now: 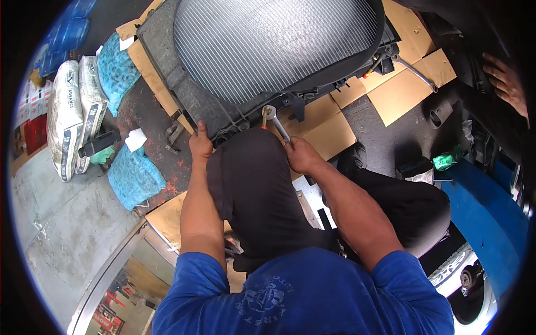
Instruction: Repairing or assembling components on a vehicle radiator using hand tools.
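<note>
A large radiator (279, 50) with silver fins and a black plastic shroud (162, 61) lies in front of my knees. My left hand (201, 144) is closed at the shroud's near left corner, thumb upward, with most fingers hidden. My right hand (303, 156) grips a chrome wrench (282, 129), whose round head is at the radiator's near edge. Beside that head, a short brass-coloured piece with a red tip (264, 120) points toward my knee. Whether the wrench head is seated on a fastener, I cannot tell.
Cardboard sheets (393, 100) lie under and around the radiator. Another long wrench (416, 72) rests on its right side. White sacks (67, 117) and blue patterned cloths (134, 176) are to the left. Another person's hand (505, 84) shows at far right, above a blue panel (483, 206).
</note>
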`<state>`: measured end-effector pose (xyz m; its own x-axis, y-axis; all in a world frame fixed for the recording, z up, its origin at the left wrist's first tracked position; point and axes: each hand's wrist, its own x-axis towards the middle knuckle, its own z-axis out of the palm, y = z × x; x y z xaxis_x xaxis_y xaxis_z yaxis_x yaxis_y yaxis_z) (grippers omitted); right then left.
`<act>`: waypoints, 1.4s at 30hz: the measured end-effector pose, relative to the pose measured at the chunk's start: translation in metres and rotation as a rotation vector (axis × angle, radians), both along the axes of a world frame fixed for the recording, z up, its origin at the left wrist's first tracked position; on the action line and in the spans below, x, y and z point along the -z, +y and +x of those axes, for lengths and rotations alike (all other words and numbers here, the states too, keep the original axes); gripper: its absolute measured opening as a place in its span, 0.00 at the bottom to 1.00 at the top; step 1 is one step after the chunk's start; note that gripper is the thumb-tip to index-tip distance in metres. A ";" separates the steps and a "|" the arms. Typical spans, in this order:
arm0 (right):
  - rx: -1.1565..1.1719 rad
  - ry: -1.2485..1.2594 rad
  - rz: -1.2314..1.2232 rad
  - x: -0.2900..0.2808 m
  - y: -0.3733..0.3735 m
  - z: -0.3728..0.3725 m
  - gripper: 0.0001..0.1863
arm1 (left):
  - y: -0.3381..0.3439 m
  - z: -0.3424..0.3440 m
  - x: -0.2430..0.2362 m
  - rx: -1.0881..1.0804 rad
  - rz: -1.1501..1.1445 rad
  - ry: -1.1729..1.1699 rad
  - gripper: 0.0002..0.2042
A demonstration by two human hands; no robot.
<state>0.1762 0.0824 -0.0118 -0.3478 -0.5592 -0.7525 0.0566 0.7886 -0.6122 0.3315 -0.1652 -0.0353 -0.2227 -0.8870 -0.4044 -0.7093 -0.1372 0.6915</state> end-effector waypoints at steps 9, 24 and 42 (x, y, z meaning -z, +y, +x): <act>-0.001 -0.032 -0.016 0.006 0.004 -0.001 0.18 | 0.003 0.002 0.005 -0.068 0.086 0.154 0.39; -0.042 -0.111 -0.077 0.012 0.008 -0.005 0.13 | -0.003 0.018 0.026 -0.106 0.136 0.261 0.37; -0.292 0.077 0.011 -0.004 0.012 -0.042 0.21 | -0.006 0.012 0.028 -0.123 0.149 0.227 0.40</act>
